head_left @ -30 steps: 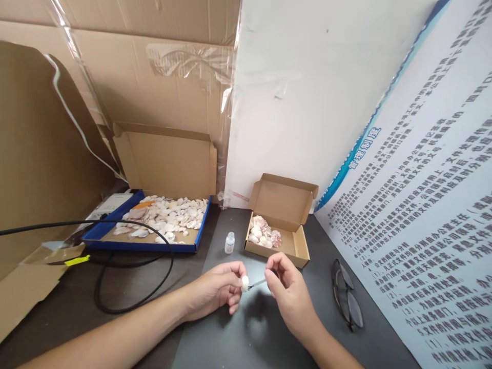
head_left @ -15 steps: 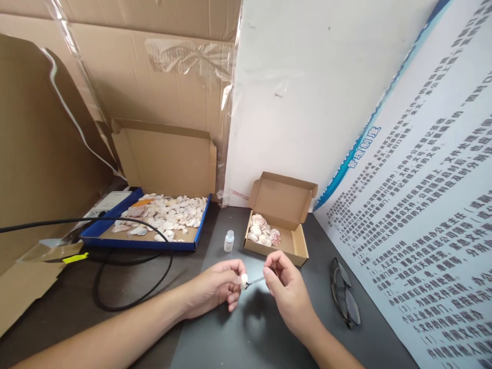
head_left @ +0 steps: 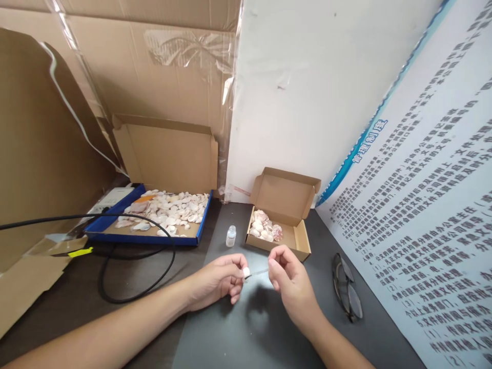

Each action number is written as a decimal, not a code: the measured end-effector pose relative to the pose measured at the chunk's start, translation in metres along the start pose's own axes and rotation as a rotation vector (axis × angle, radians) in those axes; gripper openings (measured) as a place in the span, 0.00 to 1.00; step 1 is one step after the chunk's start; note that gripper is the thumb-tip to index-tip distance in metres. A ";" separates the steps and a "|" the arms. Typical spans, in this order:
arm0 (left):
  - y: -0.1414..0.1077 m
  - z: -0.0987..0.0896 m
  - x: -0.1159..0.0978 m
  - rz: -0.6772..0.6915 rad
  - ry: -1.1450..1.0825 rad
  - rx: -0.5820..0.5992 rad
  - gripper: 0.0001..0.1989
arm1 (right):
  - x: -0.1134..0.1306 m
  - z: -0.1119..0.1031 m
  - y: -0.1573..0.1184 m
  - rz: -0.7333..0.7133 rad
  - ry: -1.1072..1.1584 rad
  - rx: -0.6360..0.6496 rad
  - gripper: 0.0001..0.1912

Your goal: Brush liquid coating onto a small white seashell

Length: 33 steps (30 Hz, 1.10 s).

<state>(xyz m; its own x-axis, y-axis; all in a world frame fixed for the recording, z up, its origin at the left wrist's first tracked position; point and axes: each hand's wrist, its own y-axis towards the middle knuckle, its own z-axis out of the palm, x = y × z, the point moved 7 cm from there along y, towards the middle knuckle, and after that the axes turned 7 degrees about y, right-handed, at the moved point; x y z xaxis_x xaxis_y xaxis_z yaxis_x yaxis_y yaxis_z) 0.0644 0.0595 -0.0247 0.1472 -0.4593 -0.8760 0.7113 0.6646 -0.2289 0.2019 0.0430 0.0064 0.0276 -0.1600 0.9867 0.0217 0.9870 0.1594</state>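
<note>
My left hand (head_left: 223, 282) pinches a small white piece (head_left: 246, 271), which looks like a shell or a cap, between thumb and fingertips. Opposite it, my right hand (head_left: 288, 274) holds the far end of a thin brush-like stick (head_left: 259, 273) whose dark tip meets the white piece. Just beyond the hands a small clear bottle (head_left: 231, 236) stands upright, with pale contents and a label. A small open cardboard box (head_left: 301, 241) behind my right hand holds several shells (head_left: 262, 225) on its left side.
Many pale shells (head_left: 180, 207) lie in a blue-edged box (head_left: 142, 238) at the left, its lid raised. A black cable (head_left: 175, 256) loops before it. Dark-framed glasses (head_left: 348, 288) lie at the right, beside a printed poster (head_left: 434, 205). Cardboard and a white panel (head_left: 284, 102) stand behind.
The view has shifted slightly, moving the boxes and bottle a little up and right in the picture. The stick's dark tip now lies closer against the white piece. Both hands keep their grip.
</note>
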 end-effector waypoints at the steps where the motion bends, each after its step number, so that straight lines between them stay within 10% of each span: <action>1: 0.000 0.000 0.000 -0.002 -0.001 -0.002 0.09 | 0.000 0.000 0.000 0.001 0.000 -0.002 0.12; 33: 0.000 0.000 -0.002 -0.008 0.060 0.041 0.08 | 0.012 -0.008 0.001 -0.105 -0.066 -0.043 0.07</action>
<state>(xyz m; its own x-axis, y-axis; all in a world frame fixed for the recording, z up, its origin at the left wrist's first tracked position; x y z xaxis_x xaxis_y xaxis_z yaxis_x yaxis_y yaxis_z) 0.0639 0.0599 -0.0233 0.1011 -0.4278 -0.8982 0.7399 0.6359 -0.2196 0.2101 0.0422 0.0180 -0.0426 -0.2600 0.9647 0.0636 0.9629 0.2623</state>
